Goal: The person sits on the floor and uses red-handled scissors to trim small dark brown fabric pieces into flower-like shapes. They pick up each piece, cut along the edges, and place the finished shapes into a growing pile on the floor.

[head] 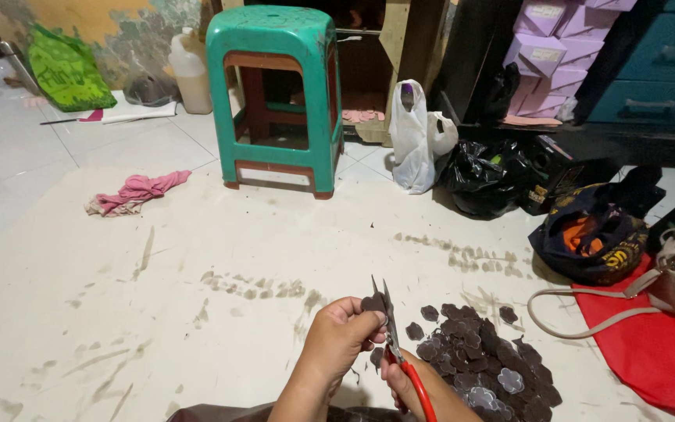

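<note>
Left hand (339, 337) pinches dark cutout (373, 303) at fingertips; right hand (400, 381) grips red scissors (400, 355), blades beside cutout, above pile (486, 363).

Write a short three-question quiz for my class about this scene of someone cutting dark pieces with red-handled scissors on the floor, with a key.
1. True or false: the green plastic stool lies tipped on its side.
2. Which hand grips the red-handled scissors?
A. the left hand
B. the right hand
C. neither
3. Fill in: the heap of dark flower-shaped cut pieces lies on the ______ side of the hands.

Key
1. False: it stands upright on its legs.
2. B; the left hand pinches a small dark flower-shaped piece at the blades.
3. Right, beside the red cloth.
</note>
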